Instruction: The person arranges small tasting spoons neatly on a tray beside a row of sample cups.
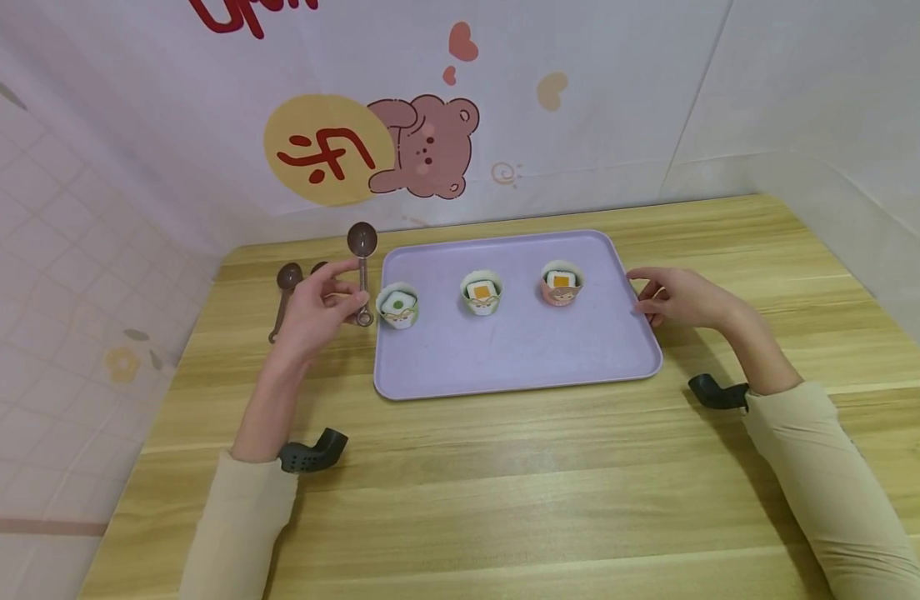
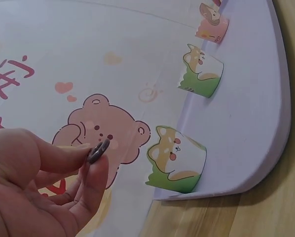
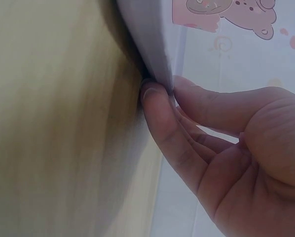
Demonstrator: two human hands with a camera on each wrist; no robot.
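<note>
My left hand [image 1: 317,308] pinches a brown measuring spoon [image 1: 362,242] by its handle, bowl pointing to the back wall, beside the tray's left edge. In the left wrist view the spoon's handle end [image 2: 99,151] shows between thumb and fingers. At the opposite side, my right hand [image 1: 685,298] grips the rim of a lilac tray [image 1: 505,358], thumb on top and fingers curled at the underside. Three paper cups stand in a row on the tray: a green one [image 1: 402,320] at the left, another green one [image 1: 482,307] mid-tray, and a pink one [image 1: 562,296]. Each holds a small white block.
More brown measuring spoons [image 1: 288,276] lie on the wooden table [image 1: 460,483] left of my left hand, partly hidden by it. A white cloth [image 1: 595,150] printed with a bear and hearts hangs behind the table. Dark devices [image 1: 315,452] are strapped at both wrists.
</note>
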